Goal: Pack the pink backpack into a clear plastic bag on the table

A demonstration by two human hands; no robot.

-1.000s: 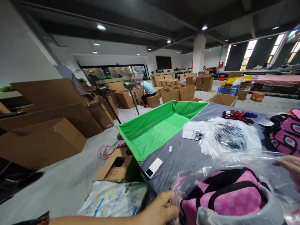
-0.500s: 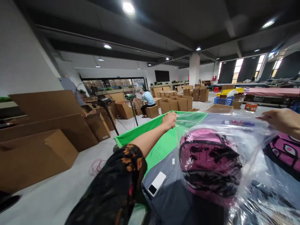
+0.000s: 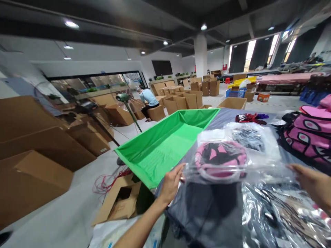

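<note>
Stretched between my two hands is the open edge of a clear plastic bag [image 3: 263, 169], with a pink and black backpack [image 3: 221, 155] inside it. My left hand [image 3: 171, 182] pinches the bag's left corner. At the other corner, my right hand [image 3: 312, 182] grips the plastic between thumb and fingers. Beyond the backpack lies a pile of clear packaging [image 3: 256, 136]. More plastic bags with dark straps or cords [image 3: 281, 210] lie in front of my right hand. Other pink and black backpacks [image 3: 307, 132] are heaped at the right.
A bright green cloth-lined bin [image 3: 165, 144] adjoins the grey-covered table [image 3: 207, 213]. An open cardboard box [image 3: 121, 199] sits on the floor at lower left. Cartons [image 3: 181, 101] and a fan on a stand [image 3: 124, 98] stand further off, near a seated person [image 3: 148, 100].
Both hands have come down and nearer with the plastic bag's edge. The backpack in it now shows its top, tipped away from me. The camera view has shifted downward and right.
</note>
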